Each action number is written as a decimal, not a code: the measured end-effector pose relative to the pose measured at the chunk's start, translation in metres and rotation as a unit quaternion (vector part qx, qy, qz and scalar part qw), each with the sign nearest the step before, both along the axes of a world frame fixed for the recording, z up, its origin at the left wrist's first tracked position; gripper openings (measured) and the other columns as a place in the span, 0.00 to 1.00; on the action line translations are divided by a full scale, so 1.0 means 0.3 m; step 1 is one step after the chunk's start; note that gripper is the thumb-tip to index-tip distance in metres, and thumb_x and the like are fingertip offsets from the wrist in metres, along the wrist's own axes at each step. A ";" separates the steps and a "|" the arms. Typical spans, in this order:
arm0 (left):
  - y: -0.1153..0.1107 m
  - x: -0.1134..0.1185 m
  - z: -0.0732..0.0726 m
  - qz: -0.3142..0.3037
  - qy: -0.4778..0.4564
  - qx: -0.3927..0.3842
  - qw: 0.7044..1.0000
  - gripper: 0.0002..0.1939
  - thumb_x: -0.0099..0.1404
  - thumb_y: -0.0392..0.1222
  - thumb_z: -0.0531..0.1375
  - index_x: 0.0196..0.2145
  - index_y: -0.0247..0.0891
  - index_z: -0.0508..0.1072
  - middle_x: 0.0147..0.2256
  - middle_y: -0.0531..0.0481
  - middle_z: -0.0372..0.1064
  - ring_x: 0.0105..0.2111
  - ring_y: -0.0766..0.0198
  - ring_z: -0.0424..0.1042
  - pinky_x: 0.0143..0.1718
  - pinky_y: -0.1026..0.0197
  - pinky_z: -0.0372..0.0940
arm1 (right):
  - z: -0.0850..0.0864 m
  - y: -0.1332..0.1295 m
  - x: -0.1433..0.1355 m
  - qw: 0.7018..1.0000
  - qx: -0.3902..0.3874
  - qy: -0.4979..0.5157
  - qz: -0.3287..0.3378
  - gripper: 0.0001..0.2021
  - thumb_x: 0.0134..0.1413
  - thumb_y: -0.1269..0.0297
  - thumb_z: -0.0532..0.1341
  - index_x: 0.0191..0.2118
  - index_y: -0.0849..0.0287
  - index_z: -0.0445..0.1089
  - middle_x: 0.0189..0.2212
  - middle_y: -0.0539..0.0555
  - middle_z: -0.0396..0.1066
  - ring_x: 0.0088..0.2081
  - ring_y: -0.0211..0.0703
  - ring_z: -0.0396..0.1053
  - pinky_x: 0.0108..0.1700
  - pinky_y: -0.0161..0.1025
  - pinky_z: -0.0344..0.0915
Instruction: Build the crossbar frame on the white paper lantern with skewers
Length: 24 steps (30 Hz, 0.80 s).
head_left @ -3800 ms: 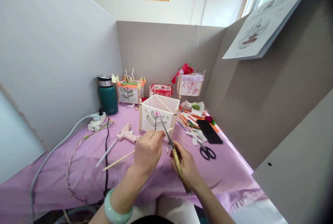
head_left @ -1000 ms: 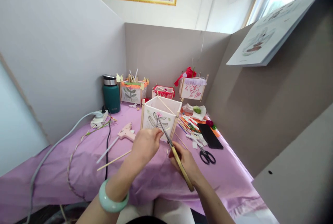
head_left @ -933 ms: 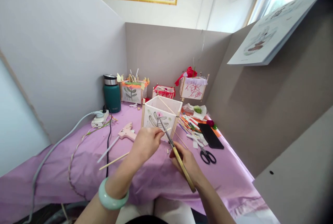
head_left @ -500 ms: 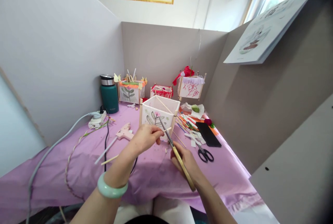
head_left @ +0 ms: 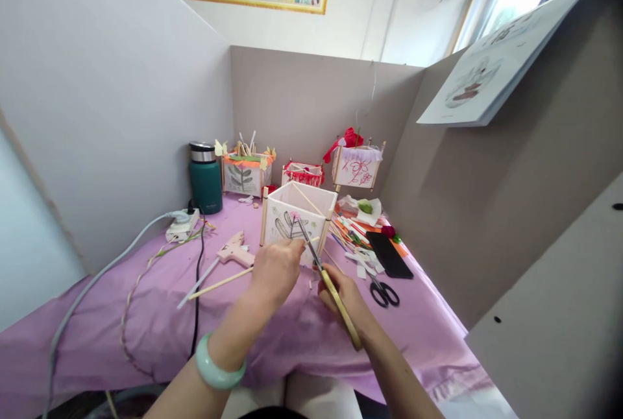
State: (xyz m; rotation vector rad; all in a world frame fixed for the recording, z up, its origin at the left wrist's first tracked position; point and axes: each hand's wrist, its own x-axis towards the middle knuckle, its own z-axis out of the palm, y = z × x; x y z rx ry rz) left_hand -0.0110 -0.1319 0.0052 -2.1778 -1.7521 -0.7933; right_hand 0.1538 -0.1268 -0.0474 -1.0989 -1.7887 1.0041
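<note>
My right hand [head_left: 341, 286] is closed around a yellow-handled cutting tool [head_left: 344, 312], whose narrow metal blade points up and away from me. Whether it has one blade or two, I cannot tell. Against the blade lies a thin pale wooden stick [head_left: 314, 239], gripped at its left by my left hand [head_left: 278, 268], whose fingers are closed and partly hidden. Just beyond both hands stands a white paper-sided box [head_left: 285, 221] with wooden corner posts and a drawn plant; my left hand covers part of its front.
Left of my hands lie a pink glue gun [head_left: 234, 250], another wooden stick [head_left: 221, 283] and a power strip [head_left: 182, 226]. A green bottle [head_left: 206, 182] stands behind. At the right are black-handled scissors [head_left: 384, 293], a black phone [head_left: 389, 255] and several pens. Decorated boxes [head_left: 357, 168] line the back partition.
My left hand has turned over, its back now facing up, and its forearm has shifted slightly right. The cutting tool stays almost in place.
</note>
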 end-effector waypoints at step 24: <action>0.024 -0.028 0.071 -0.086 -0.130 -0.151 0.976 0.17 0.64 0.39 0.53 0.19 0.38 0.70 0.18 0.52 0.67 0.23 0.66 0.67 0.27 0.65 0.54 | 0.039 -0.028 0.015 0.992 0.059 -0.114 -0.008 0.05 0.47 0.70 0.56 0.33 0.58 0.64 0.26 0.49 0.66 0.27 0.38 0.62 0.30 0.33 0.57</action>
